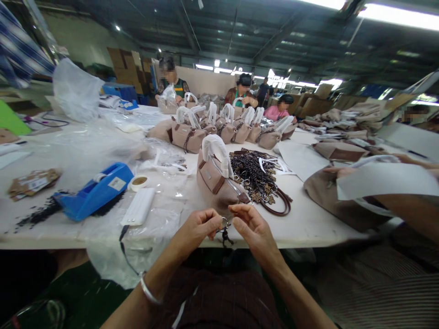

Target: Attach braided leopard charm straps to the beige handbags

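My left hand (201, 229) pinches a small metal ring clasp (225, 224) between thumb and bent fingers, above the table's front edge. A short black piece (226, 238) hangs below the clasp. Close by on the right, my right hand (253, 228) has its fingers curved and its thumb apart from them, with nothing visible between. Just beyond both hands stands a taupe handbag (216, 187), its handles wrapped in white. A heap of dark chain straps (254, 176) with metal clasps lies to the right of that bag, beside a brown strap loop (283, 205).
At left are a blue tape dispenser (99, 189), a tape roll (138, 183), a white power bank (139, 206) and tags (34, 183). Several handbags (188, 137) line the back. A neighbour's arm (408, 212) and a bag (339, 196) occupy the right.
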A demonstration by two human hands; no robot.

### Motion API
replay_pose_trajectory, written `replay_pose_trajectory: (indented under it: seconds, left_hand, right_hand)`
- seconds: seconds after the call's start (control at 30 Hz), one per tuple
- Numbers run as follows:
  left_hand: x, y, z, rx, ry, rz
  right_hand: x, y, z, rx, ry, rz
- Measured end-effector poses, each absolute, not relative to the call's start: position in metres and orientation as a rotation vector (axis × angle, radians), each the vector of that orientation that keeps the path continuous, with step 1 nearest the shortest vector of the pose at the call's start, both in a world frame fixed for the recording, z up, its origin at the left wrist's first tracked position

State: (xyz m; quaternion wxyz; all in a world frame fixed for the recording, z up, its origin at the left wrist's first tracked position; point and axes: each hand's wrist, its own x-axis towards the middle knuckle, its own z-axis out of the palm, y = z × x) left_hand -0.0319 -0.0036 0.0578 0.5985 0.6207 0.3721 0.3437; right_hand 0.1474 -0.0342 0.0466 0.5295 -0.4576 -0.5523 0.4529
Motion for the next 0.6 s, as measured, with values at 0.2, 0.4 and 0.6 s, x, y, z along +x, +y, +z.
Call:
replay_pose_trajectory:
  seconds: [0.2, 0.4, 0.6]
  left_hand:
    - [-0.033, 0.0, 0.057, 1.286, 0.799, 0.861]
    - [-0.03, 0.006, 0.057, 1.199, 0.769, 0.872]
    - [-0.028, 0.014, 0.064, 1.174, 0.736, 0.802]
  right_hand:
    - [0.136, -0.039, 0.049, -1.059, -1.252, 1.404]
    - [0.127, -0.038, 0.048, -0.948, -1.145, 1.494]
    - [0.115, -0.037, 0.055, -0.701, -0.973, 1.689]
